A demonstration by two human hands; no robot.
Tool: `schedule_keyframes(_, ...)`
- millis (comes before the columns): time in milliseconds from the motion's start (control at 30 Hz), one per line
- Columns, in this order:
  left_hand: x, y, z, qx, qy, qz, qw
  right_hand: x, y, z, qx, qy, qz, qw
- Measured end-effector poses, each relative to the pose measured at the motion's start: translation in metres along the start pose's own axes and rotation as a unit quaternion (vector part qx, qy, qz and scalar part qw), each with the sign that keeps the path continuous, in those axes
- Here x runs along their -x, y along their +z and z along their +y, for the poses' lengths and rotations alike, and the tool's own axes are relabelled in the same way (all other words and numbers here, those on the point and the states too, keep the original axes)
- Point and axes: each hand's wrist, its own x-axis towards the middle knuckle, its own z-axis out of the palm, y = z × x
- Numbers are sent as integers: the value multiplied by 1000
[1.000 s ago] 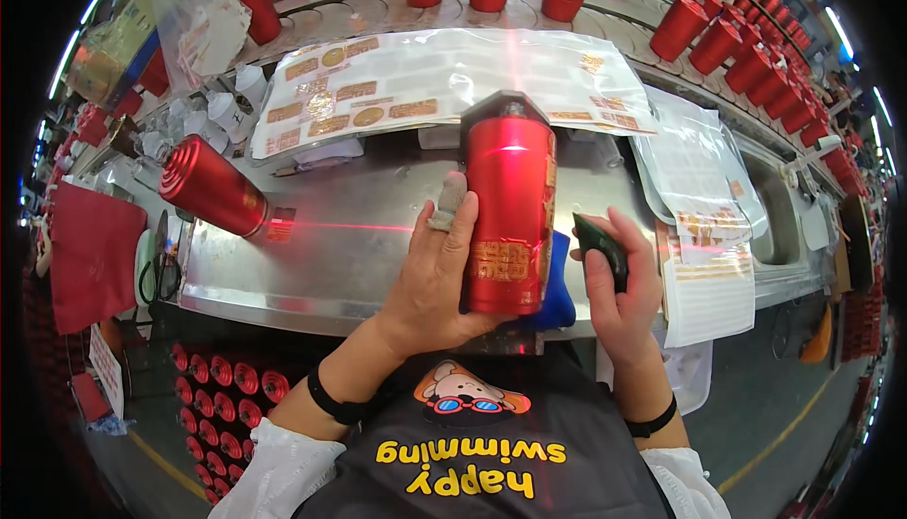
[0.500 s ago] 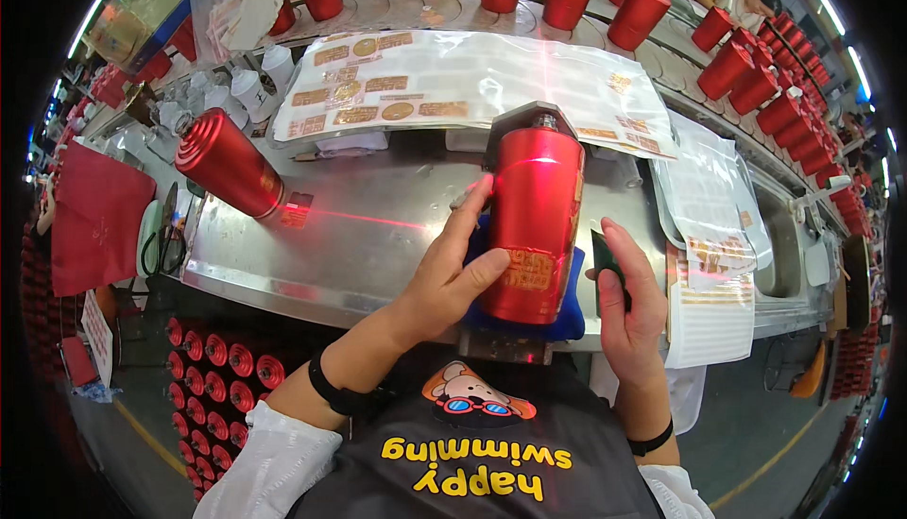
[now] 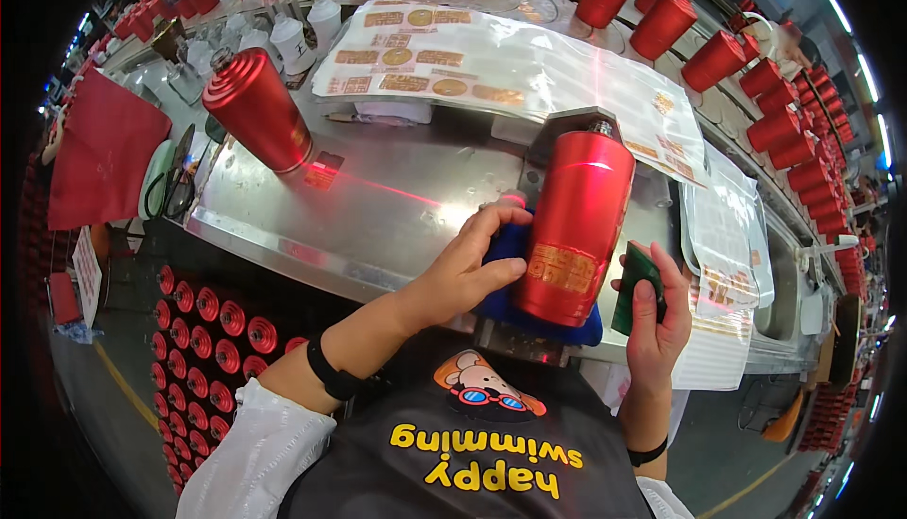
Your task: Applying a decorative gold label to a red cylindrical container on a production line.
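Green tool (image 3: 635, 278) pinched in right hand (image 3: 659, 319) (left hand (image 3: 461, 269) half spread beside red bottle (image 3: 583, 207))

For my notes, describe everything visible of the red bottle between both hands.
The red bottle is a glossy, metallic-looking cylinder with a gold decal near its base. It lies on its side over a blue cloth, neck at the far end; the left hand is close beside it, contact unclear.

White sleeves (image 3: 260, 448), black wristbands (image 3: 329, 366), black cartoon-print apron (image 3: 402, 401).
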Motion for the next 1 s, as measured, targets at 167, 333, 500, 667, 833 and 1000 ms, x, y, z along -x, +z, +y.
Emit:
schedule_keyframes(167,-1,0,-2,22,-8,-13,1000,0,4,2,16,-24,11,1000)
schedule_keyframes(333,-1,0,-2,14,-1,-5,1000,-1,5,0,20,-21,6,1000)
schedule_keyframes(500,-1,0,-2,33,-11,-3,999,0,8,1,13,-20,7,1000)
schedule_keyframes(667,0,11,1,22,1,51,998,2,6,-3,22,-3,5,1000)
schedule_keyframes(833,-3,7,12,-117,40,60,991,3,3,-3,26,7,-20,999)
schedule_keyframes(1000,-7,11,27,-137,45,94,985,-3,6,-1,28,-49,-12,998)
